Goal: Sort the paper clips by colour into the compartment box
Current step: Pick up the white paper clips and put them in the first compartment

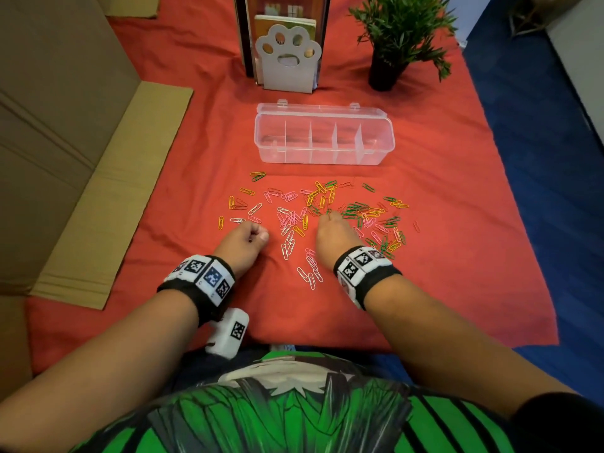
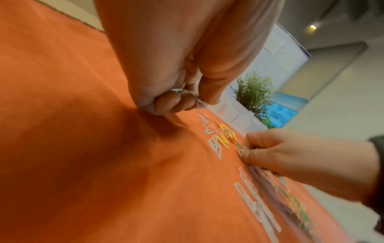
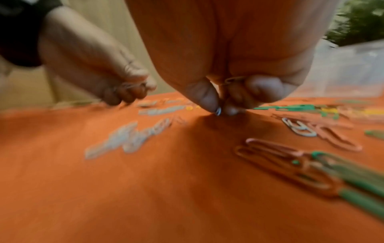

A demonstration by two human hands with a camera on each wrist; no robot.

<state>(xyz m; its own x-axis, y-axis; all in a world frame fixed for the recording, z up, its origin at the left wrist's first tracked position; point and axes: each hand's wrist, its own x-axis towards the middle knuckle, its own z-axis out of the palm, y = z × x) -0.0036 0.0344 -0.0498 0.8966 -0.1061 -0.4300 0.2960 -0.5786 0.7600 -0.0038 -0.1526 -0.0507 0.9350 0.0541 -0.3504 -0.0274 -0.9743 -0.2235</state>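
Observation:
A clear compartment box point(image 1: 327, 160) stands open on the red cloth, its compartments looking empty. Before it lie scattered paper clips point(image 1: 287, 220) in white, pink, yellow and green. My left hand point(image 1: 260, 235) rests at the pile's left edge as a fist; in the left wrist view its curled fingers point(image 2: 166, 102) hold white clips point(image 2: 180, 91). My right hand point(image 1: 328, 219) is down in the middle of the pile. There its thumb and forefinger point(image 3: 220, 110) pinch a clip against the cloth, and another clip point(image 3: 232, 80) sits tucked in the palm. The colour of those clips is unclear.
Behind the box stand a paw-shaped bookend with books point(image 1: 287, 57) and a potted plant point(image 1: 385, 67). Flattened cardboard point(image 1: 98, 178) lies along the cloth's left side. Blue floor point(image 1: 539, 158) runs past the cloth's right edge.

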